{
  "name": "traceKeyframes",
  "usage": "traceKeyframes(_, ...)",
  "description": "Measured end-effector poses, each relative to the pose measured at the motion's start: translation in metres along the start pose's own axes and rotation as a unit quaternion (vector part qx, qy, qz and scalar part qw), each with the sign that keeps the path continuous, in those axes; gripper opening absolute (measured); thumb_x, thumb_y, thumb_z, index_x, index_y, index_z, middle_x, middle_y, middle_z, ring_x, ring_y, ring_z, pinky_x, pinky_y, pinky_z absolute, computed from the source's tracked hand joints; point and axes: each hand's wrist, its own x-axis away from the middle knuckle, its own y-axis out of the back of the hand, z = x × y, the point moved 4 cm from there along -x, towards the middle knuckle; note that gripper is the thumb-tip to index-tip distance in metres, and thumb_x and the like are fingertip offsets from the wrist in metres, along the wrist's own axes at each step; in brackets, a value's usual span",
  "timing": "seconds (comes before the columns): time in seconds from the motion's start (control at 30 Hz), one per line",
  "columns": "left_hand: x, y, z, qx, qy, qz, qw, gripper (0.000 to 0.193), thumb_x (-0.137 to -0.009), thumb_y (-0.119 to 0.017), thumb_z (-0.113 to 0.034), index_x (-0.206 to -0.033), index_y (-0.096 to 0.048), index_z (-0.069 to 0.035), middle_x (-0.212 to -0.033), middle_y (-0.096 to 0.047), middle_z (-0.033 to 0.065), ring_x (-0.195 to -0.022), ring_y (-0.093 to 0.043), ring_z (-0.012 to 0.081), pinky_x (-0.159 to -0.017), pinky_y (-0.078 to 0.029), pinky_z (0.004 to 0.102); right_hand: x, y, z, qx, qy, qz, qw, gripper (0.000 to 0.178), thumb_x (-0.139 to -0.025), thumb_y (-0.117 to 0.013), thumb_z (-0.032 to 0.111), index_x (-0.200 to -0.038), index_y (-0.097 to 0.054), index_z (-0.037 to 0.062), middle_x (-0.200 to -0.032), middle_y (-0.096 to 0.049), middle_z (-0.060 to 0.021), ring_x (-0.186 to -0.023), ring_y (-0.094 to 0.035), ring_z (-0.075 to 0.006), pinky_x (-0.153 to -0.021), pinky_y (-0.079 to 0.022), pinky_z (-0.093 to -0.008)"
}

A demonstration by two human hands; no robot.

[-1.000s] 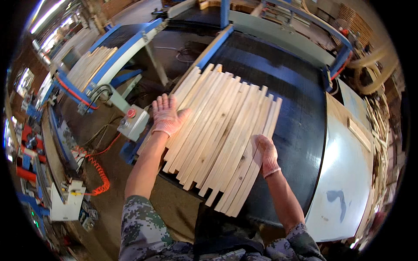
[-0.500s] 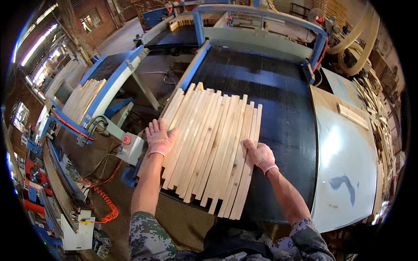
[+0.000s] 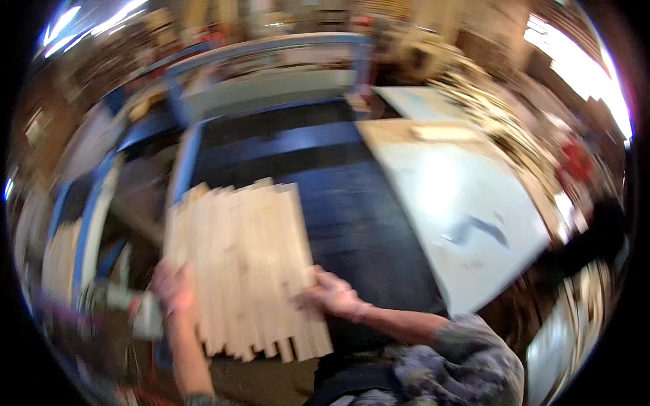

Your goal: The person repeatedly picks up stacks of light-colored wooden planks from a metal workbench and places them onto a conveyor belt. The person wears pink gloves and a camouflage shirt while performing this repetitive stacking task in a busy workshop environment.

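Observation:
A batch of pale wooden strips (image 3: 240, 264) lies side by side on the black conveyor belt (image 3: 369, 223), their ends uneven. My left hand (image 3: 175, 289), in a light glove, rests against the left edge of the batch, thumb and fingers apart, though motion blurs it. At the right edge, my gloved right hand (image 3: 332, 296) is closed on the outermost strips, with its fingertips partly hidden against the wood.
A blue frame (image 3: 271, 44) spans the far end of the belt. To the right is a pale metal tabletop (image 3: 467, 203) with a short wooden board (image 3: 443, 133) on it. Scrap wood (image 3: 494, 115) is piled behind. More strips (image 3: 61, 260) lie on another conveyor at left.
The view has swung to the right and blurred, so belt, strips and hands appear further left. Both hands stay at the sides of the batch; the right hand's fingers still hold its edge.

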Motion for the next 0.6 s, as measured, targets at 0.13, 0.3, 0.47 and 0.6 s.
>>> traceKeyframes(0.13,-0.016,-0.054,0.055,-0.127,-0.002,0.037,0.991,0.075,-0.109,-0.046,-0.057,-0.156,-0.048,0.001,-0.159,-0.05,0.0252,-0.144,-0.048,0.0426,-0.12,-0.039,0.0507,-0.02,0.002,-0.01,0.087,-0.004,0.042,0.995,0.079,-0.102,-0.061,0.059,-0.152,-0.049,-0.0011,-0.137,-0.065,-0.0222,-0.126,-0.063,-0.0318,-0.107,-0.05,-0.0423)
traceKeyframes(0.3,-0.029,-0.07,0.048,-0.168,-0.038,0.006,0.985,0.083,-0.106,-0.047,-0.061,-0.154,-0.048,0.006,-0.155,-0.053,0.0273,-0.145,-0.05,0.0417,-0.119,-0.043,0.0521,-0.016,0.005,-0.034,-0.133,0.052,0.082,0.986,0.077,-0.108,-0.06,0.046,-0.165,-0.033,0.0021,-0.144,-0.064,-0.0167,-0.131,-0.059,-0.0207,-0.112,-0.046,-0.0352)
traceKeyframes(0.47,-0.021,-0.065,0.071,-0.139,-0.054,-0.03,0.988,0.074,-0.109,-0.048,-0.052,-0.153,-0.05,0.007,-0.153,-0.056,0.0272,-0.142,-0.053,0.0432,-0.117,-0.045,0.0524,0.03,-0.01,-0.066,-0.159,0.13,0.127,0.97,0.081,-0.103,-0.067,0.037,-0.167,-0.031,0.0024,-0.156,-0.057,-0.0155,-0.142,-0.051,-0.02,-0.118,-0.041,-0.0348)
traceKeyframes(0.6,-0.001,-0.061,0.018,-0.094,-0.092,-0.082,0.988,0.071,-0.109,-0.049,-0.05,-0.152,-0.051,0.007,-0.152,-0.057,0.0267,-0.141,-0.054,0.0426,-0.117,-0.046,0.0519,0.076,-0.019,-0.096,-0.323,0.132,0.207,0.914,0.074,-0.102,-0.069,0.041,-0.16,-0.045,0.0011,-0.136,-0.064,-0.0085,-0.124,-0.059,-0.0174,-0.106,-0.049,-0.0343)
